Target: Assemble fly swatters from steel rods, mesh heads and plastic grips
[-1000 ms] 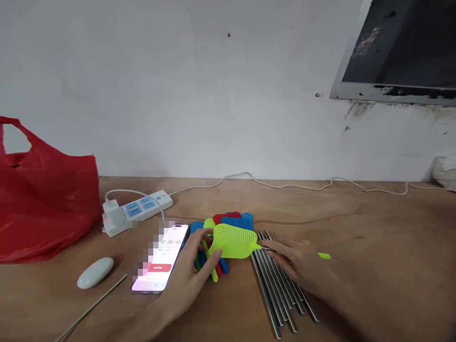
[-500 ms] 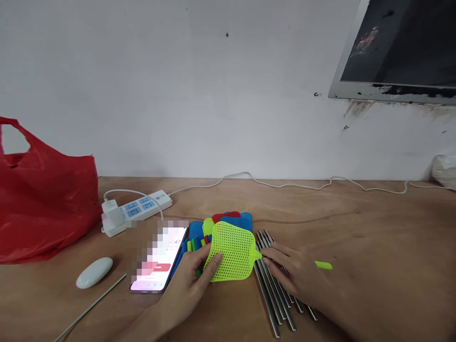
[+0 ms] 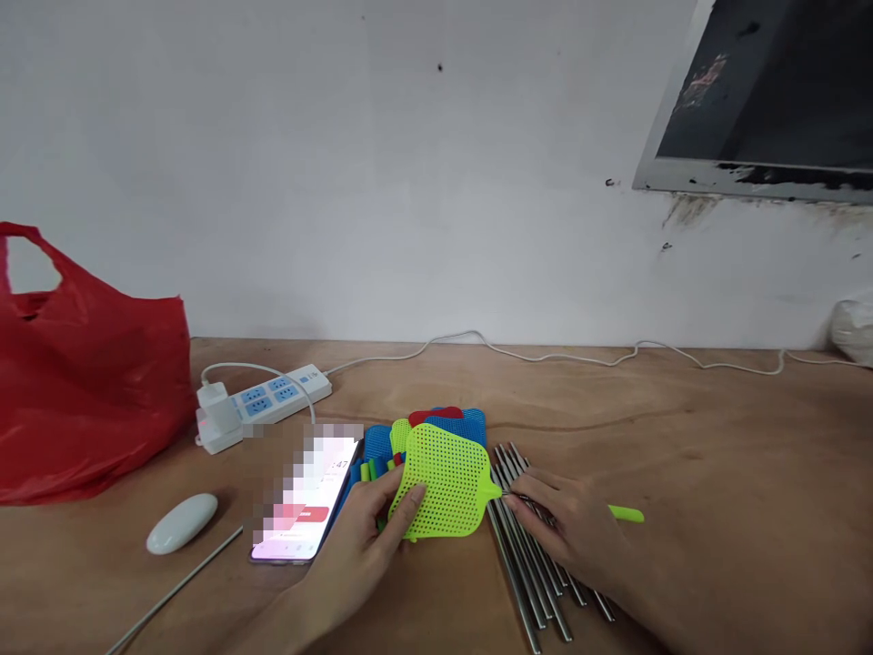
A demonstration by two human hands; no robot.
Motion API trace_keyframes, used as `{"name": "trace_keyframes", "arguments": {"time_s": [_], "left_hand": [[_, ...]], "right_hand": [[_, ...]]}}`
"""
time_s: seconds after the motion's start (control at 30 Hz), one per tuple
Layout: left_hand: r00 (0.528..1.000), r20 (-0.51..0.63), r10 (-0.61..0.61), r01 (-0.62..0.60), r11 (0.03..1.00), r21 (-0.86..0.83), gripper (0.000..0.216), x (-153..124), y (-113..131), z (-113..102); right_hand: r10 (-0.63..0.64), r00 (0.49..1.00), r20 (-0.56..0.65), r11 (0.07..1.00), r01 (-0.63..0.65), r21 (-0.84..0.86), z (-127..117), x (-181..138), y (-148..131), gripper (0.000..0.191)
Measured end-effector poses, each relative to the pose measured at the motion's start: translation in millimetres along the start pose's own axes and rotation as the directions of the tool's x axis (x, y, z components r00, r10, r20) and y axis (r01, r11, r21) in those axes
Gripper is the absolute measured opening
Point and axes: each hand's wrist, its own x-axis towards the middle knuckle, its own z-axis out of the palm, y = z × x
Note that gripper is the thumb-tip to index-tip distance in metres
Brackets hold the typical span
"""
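Note:
A yellow-green fly swatter head (image 3: 446,482), perforated and nearly square, is pinched at its left edge by my left hand (image 3: 378,518), thumb on top. At its neck, my right hand (image 3: 563,514) closes finger and thumb around the thin metal rod of the swatter. Past that hand sticks out a yellow-green handle (image 3: 626,514). Beneath and beside my right hand lie several loose metal rods (image 3: 522,555). Behind the held head is a pile of blue, red and green swatter heads (image 3: 470,426), with coloured handle grips (image 3: 368,468) partly covered by my left hand.
Left of my left hand lies a lit phone (image 3: 306,500). Further left are a white oval object (image 3: 182,524), a cable (image 3: 174,591), a power strip (image 3: 265,409) with a plugged-in charger, and a red plastic bag (image 3: 88,391). A white cord (image 3: 546,355) runs along the wall.
Both hands keep hold of the yellow-green fly swatter. My right hand and the handle have moved very slightly right; the whole view has shifted a little too.

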Motion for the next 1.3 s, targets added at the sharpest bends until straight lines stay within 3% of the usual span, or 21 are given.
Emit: {"name": "trace_keyframes", "arguments": {"time_s": [0.17,0.3,0.37,0.53,0.7,0.83,1.0,1.13,1.3], "left_hand": [[0.99,0.003,-0.138,0.136,0.976,-0.168,0.041,2,-6,-1],[0.98,0.012,-0.199,0.197,0.957,-0.211,0.042,4,-8,-1],[0.973,0.048,-0.227,0.232,0.944,-0.234,0.044,4,-9,0],[0.948,0.136,-0.289,0.316,0.908,-0.275,0.048,6,-10,3],[0.902,0.319,-0.292,0.394,0.86,-0.324,0.053,5,-14,5],[0.946,0.188,-0.266,0.309,0.915,-0.26,0.064,1,-16,6],[0.995,0.078,-0.069,0.07,0.997,-0.012,0.047,-4,-10,5],[0.996,0.043,0.073,-0.083,0.951,0.296,0.038,-8,-8,3],[0.991,-0.018,0.131,-0.109,0.887,0.448,0.049,-3,-13,-1]], "right_hand": [[0.087,0.993,-0.084,0.995,-0.091,-0.045,0,0,7,0.025],[0.107,0.981,-0.164,0.994,-0.107,0.007,-6,1,7,0.014],[0.049,0.986,-0.159,0.999,-0.046,0.018,-8,1,6,0.012],[-0.164,0.986,-0.036,0.984,0.161,-0.083,-6,-1,3,0.041],[-0.393,0.905,-0.161,0.915,0.369,-0.16,-5,-5,9,0.044],[-0.373,0.894,-0.248,0.922,0.325,-0.213,-5,-6,12,0.047],[-0.286,0.914,-0.286,0.945,0.22,-0.242,2,-5,12,0.046],[-0.236,0.932,-0.274,0.957,0.173,-0.234,7,-6,11,0.05],[-0.122,0.981,-0.151,0.978,0.094,-0.184,10,-5,6,0.059]]}}
